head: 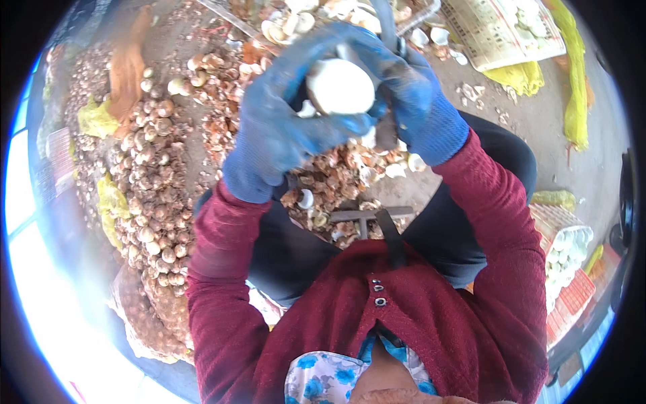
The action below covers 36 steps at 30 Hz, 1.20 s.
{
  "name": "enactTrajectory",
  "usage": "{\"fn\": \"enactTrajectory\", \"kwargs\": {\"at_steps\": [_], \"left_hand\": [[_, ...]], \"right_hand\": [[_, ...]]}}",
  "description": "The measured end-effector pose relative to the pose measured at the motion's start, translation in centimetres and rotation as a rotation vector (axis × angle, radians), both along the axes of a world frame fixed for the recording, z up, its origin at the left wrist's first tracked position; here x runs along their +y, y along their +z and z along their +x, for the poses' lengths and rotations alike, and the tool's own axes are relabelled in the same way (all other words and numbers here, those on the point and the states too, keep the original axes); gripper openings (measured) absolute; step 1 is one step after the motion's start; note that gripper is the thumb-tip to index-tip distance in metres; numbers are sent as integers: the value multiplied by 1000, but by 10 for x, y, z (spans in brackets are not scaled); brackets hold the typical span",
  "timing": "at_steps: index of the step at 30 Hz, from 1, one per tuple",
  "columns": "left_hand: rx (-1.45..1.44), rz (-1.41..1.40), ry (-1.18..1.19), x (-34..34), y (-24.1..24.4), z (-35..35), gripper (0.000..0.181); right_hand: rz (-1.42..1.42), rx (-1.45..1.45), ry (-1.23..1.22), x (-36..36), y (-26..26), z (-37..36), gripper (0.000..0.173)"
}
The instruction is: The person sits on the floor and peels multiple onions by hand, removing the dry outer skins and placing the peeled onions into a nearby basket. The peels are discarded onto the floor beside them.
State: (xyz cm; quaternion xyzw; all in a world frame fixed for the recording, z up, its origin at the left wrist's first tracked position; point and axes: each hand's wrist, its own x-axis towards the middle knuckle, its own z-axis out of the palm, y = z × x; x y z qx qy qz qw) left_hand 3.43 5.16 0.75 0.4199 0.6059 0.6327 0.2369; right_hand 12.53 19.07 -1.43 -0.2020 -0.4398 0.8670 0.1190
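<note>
In blue gloves, both my hands are raised in front of me. My left hand curls around a peeled white onion, its thumb along the near side. My right hand meets it at the onion's right side; a dark, blurred strip, perhaps a tool, shows beside its fingers, but its form is unclear. Below the hands lie brown onion skins and cut pieces. Beyond them is a heap of white onion pieces, partly hidden by the gloves.
Unpeeled onions are heaped at the left, beside yellow netting and a full mesh sack. A plastic crate with pale onions stands at the upper right, another crate at the right. A metal bar frame lies between my legs.
</note>
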Motion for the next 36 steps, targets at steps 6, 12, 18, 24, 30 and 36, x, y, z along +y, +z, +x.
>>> {"fn": "enactTrajectory", "kwargs": {"at_steps": [6, 12, 18, 24, 30, 36], "left_hand": [[92, -267, 100, -2, 6, -4, 62], [140, -394, 200, -1, -6, -2, 56], [228, -476, 168, 3, -1, -1, 52], [56, -529, 105, 15, 12, 8, 53], [-357, -369, 321, 6, 14, -7, 44], [-95, -426, 168, 14, 9, 6, 45]], "right_hand": [[220, -238, 289, 26, 8, 5, 22], [-30, 121, 46, 5, -7, 3, 35], [391, -13, 215, 12, -2, 15, 46], [151, 67, 198, 24, -25, 19, 43], [-670, 3, 92, 73, -33, -1, 47], [-479, 503, -389, 179, -38, 1, 43]]}}
